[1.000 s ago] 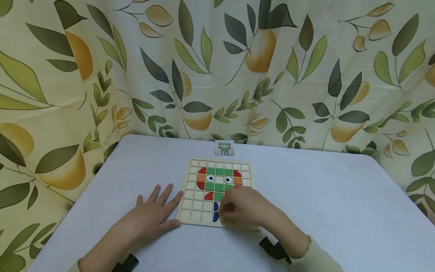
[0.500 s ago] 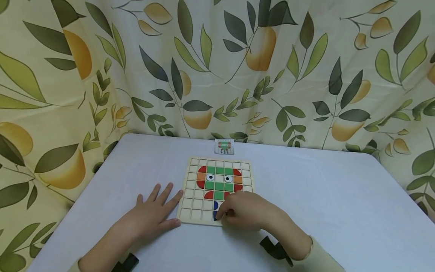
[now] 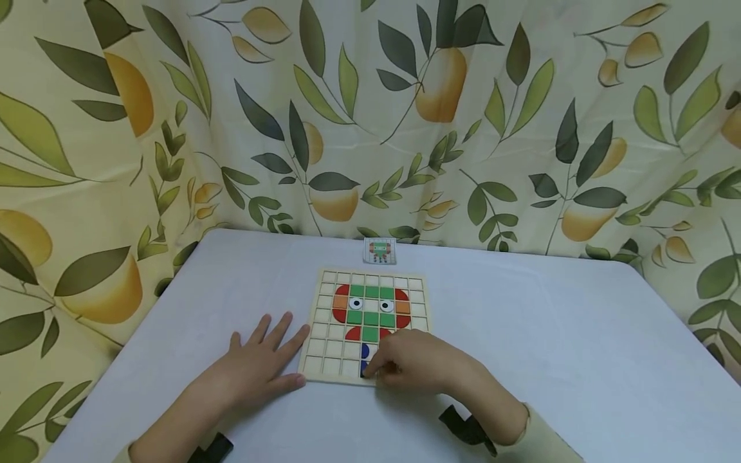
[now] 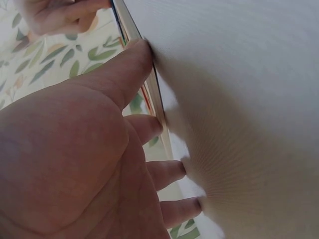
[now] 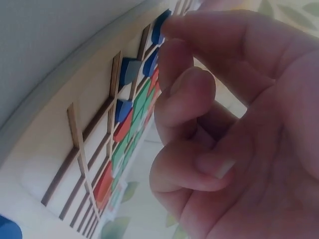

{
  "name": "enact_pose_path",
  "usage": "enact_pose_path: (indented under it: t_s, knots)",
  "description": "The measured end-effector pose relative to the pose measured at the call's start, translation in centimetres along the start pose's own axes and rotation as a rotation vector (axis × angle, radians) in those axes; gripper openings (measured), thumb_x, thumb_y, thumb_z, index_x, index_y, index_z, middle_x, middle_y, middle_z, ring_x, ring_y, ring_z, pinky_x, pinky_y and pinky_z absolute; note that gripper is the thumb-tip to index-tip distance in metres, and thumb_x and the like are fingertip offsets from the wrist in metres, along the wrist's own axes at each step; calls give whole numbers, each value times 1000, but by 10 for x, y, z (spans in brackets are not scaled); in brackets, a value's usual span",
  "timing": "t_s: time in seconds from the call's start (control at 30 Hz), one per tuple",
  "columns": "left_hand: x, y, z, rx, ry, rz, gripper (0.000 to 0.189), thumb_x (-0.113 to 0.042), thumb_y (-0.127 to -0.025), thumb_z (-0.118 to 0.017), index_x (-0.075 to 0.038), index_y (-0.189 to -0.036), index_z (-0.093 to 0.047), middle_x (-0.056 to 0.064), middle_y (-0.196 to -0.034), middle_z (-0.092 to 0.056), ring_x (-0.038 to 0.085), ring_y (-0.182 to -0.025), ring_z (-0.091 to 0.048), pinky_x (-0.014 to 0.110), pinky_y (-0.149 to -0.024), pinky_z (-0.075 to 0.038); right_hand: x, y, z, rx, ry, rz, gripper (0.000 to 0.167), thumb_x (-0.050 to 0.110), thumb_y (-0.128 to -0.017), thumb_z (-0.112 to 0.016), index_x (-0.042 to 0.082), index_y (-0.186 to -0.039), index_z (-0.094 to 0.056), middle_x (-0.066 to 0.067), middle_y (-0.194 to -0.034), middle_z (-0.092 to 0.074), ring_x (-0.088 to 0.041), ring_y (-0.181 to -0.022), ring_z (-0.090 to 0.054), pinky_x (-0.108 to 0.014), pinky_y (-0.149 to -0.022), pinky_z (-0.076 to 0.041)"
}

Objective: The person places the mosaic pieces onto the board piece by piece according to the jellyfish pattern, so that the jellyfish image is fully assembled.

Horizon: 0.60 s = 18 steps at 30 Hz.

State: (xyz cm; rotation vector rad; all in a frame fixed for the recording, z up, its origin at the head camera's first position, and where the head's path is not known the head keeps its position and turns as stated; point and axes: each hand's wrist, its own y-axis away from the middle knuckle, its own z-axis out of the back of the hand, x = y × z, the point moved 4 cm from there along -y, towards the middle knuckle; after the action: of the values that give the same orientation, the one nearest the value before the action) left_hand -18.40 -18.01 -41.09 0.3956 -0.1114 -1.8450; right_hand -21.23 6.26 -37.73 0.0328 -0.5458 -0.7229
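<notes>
A wooden grid board (image 3: 318,350) bears a figure of green, red, orange and blue pieces with two eye pieces. My left hand (image 3: 263,360) lies flat with fingers spread, its thumb and forefinger tips at the board's left edge. In the left wrist view, the left thumb (image 4: 117,72) touches that edge. My right hand (image 3: 419,363) is over the board's lower right. One fingertip presses the lower-left blue half-round piece (image 5: 161,27), while the other right fingers (image 5: 187,94) curl inward. Further blue pieces (image 5: 130,71) sit in nearby cells.
A small picture card (image 3: 379,251) with a similar figure lies behind the board on the white table (image 3: 521,321). Behind the table hangs a leaf-and-fruit patterned curtain (image 3: 440,83). Something blue (image 5: 10,229) shows at the right wrist view's lower corner.
My right hand has shifted slightly left and down, bringing its fingertip onto the lower-left blue piece. The left hand and board stay in place.
</notes>
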Motion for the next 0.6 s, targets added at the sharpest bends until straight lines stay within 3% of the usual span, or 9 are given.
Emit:
enact_pose_path:
  t_s: [0.23, 0.4, 0.5, 0.6]
  knots:
    - [-1, 0, -1, 7, 6, 4, 81, -63, -91, -59, -27, -158, -31, 12, -166, -18, 49, -150, -12, 84, -101, -14, -2, 2, 1, -7, -37, 37, 18, 13, -91, -67, 24, -101, -78, 15, -71, -54, -3, -69, -49, -21, -62, -41]
    - [-2, 0, -1, 9, 0, 10, 81, -64, -90, -59, -28, -158, -31, 12, -166, -18, 48, -150, -12, 84, -101, -14, -22, 10, 26, -108, -140, 61, 15, 15, -96, -63, 23, -101, -75, 14, -81, -62, -7, -72, -54, -24, -63, -47]
    - [-3, -1, -1, 9, -1, 11, 81, -64, -90, -59, -28, -158, -31, 12, -166, -19, 48, -150, -12, 84, -101, -14, -41, 20, 44, -165, -180, 32, 14, 13, -97, -63, 19, -104, -73, 9, -91, -68, -12, -76, -57, -27, -65, -51]
    - [-3, 0, -1, 11, -6, 16, 81, -64, -90, -59, -28, -157, -32, 12, -166, -19, 49, -150, -12, 84, -100, -14, -64, 30, 52, -146, -194, -45, 11, 13, -95, -65, 17, -103, -72, 5, -90, -68, -16, -79, -58, -29, -65, -52]
